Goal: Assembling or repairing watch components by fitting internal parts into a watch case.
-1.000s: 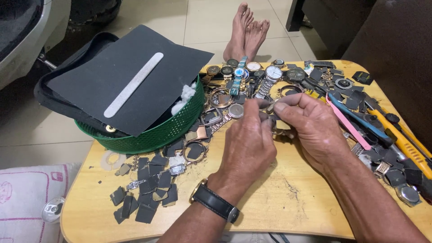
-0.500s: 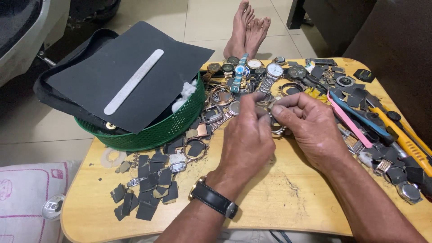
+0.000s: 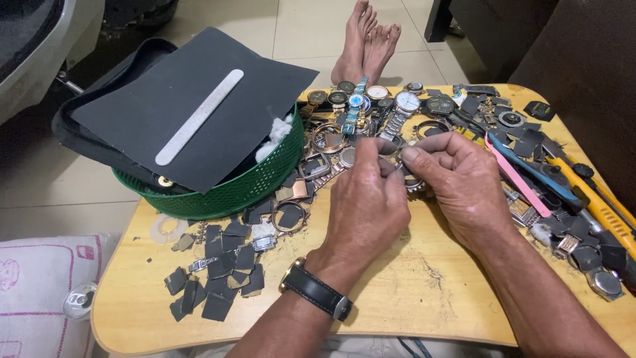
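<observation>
My left hand (image 3: 368,205) and my right hand (image 3: 457,182) meet over the middle of my little wooden table (image 3: 411,298). Both hands pinch a small round metal watch part (image 3: 412,180) between the fingertips. My fingers hide most of it, so I cannot tell just what kind of part it is. I wear a black wristwatch (image 3: 317,290) on my left wrist.

Just past my hands lies a row of watches (image 3: 377,99) and loose watch cases. A green basket (image 3: 232,189) sits at the left side of the table. A dark sheet (image 3: 199,99) lies on top of it, with a long silver file (image 3: 199,117) on the sheet. Small dark paper scraps (image 3: 218,272) lie near the basket. At my right are a pink tool (image 3: 517,176), a blue tool (image 3: 543,174) and a yellow tool (image 3: 599,205). My bare feet (image 3: 368,43) rest on the floor past the table.
</observation>
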